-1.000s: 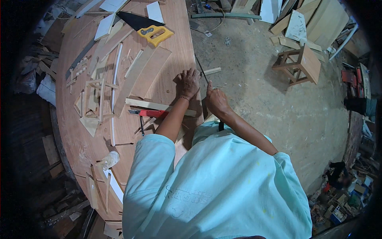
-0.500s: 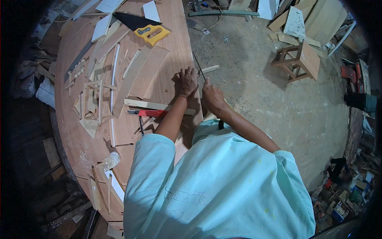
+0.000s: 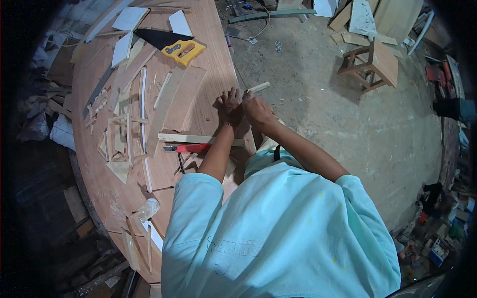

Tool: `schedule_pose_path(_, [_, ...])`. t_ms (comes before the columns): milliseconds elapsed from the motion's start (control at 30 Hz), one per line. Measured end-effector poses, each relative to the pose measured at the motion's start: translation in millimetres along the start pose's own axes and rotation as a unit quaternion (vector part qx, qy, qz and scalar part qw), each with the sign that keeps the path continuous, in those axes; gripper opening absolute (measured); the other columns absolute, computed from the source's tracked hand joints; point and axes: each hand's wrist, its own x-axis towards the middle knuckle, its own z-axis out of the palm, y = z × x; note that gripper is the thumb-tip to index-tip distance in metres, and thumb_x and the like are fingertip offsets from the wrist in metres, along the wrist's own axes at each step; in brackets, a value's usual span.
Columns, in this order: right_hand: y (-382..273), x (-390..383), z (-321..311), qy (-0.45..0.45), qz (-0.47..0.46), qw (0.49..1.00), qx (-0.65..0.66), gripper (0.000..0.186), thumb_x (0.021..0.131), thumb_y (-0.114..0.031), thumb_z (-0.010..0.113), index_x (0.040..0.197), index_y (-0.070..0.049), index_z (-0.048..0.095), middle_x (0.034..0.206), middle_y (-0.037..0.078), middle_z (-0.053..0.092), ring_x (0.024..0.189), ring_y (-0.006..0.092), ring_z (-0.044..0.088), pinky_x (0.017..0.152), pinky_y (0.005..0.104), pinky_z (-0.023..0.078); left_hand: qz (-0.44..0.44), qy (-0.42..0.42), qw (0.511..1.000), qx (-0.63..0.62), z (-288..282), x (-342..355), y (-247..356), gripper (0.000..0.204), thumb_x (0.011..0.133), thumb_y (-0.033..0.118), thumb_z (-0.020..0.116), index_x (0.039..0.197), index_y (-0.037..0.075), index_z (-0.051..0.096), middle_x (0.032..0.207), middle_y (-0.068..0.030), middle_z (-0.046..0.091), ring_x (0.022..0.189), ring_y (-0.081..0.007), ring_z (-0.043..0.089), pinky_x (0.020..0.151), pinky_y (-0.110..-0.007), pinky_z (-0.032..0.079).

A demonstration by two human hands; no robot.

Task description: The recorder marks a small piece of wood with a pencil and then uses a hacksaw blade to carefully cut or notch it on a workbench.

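Observation:
At the table's right edge, my left hand (image 3: 230, 105) presses down on a thin wooden strip, fingers bent over it and thumb out to the side. The strip's pale free end (image 3: 259, 87) sticks out past the edge over the floor. My right hand (image 3: 258, 111) is closed around the near end of a thin dark blade (image 3: 240, 75), which looks like a narrow saw blade and lies across the strip. Both hands are close together, and the grip itself is hidden under the right fingers. Near my left forearm lie a longer wooden strip (image 3: 191, 139) and a red utility knife (image 3: 189, 148).
A yellow-handled handsaw (image 3: 185, 51), a small wooden frame (image 3: 119, 138), curved thin boards (image 3: 174, 99) and a clear plastic bag (image 3: 148, 208) lie on the wooden table (image 3: 218, 54). A wooden stool (image 3: 372, 64) stands on the floor to the right, with scrap boards behind it.
My right hand has moved forward and left, up against my left hand, carrying the blade along. My left hand stays on the strip. The whole view has shifted slightly.

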Motion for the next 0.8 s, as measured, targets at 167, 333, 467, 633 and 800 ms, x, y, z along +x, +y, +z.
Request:
schedule_pose_path(167, [-16,-28,-12,-0.024,0.026,0.999,-0.005,0.029,0.066,-0.008,0.048,0.088,0.011,0.044,0.064,0.018,0.056,0.059,0.0274,0.057,0.048,0.0333,0.045,-0.031,-0.006,0.998,-0.045,9,-2,-9,0.021,0.072,0.027,0.042,0.084,0.010,0.048,0.089,-0.0078,0.042,0.083,-0.0242,0.036,0.071,-0.039,0.028])
schedule_pose_path(333, [2,2,2,-0.016,-0.010,1.000,0.012,0.031,0.065,-0.008,0.051,0.088,0.010,0.044,0.068,0.020,0.055,0.063,0.0285,0.057,0.052,0.0346,0.046,0.026,0.014,1.000,0.006,10,2,-4,0.020,0.073,0.026,0.042,0.084,0.010,0.047,0.085,-0.0070,0.043,0.083,-0.0240,0.037,0.070,-0.040,0.028])
schedule_pose_path(467, [-16,-18,-19,-0.012,-0.040,0.999,0.033,0.031,0.064,-0.008,0.053,0.089,0.009,0.045,0.070,0.021,0.055,0.067,0.0299,0.057,0.054,0.0356,0.046,0.002,0.034,0.999,-0.009,4,-4,-9,0.016,0.072,0.023,0.042,0.082,0.011,0.046,0.085,-0.0063,0.043,0.082,-0.0238,0.038,0.068,-0.039,0.029])
schedule_pose_path(633, [2,-7,-1,-0.025,-0.018,0.999,0.028,0.033,0.067,-0.008,0.049,0.094,0.010,0.044,0.075,0.022,0.055,0.070,0.0326,0.056,0.057,0.0372,0.046,0.001,-0.011,0.999,-0.031,-8,3,-1,0.017,0.070,0.022,0.043,0.083,0.011,0.046,0.084,-0.0064,0.042,0.081,-0.0236,0.038,0.068,-0.038,0.029])
schedule_pose_path(800, [-7,-9,-1,-0.046,0.034,0.997,0.048,0.040,0.068,-0.008,0.047,0.099,0.015,0.039,0.073,0.024,0.055,0.069,0.0325,0.056,0.057,0.0364,0.046,0.015,-0.022,0.999,0.030,-1,-3,-4,0.018,0.070,0.020,0.043,0.084,0.009,0.047,0.084,-0.0075,0.042,0.079,-0.0241,0.037,0.068,-0.036,0.030])
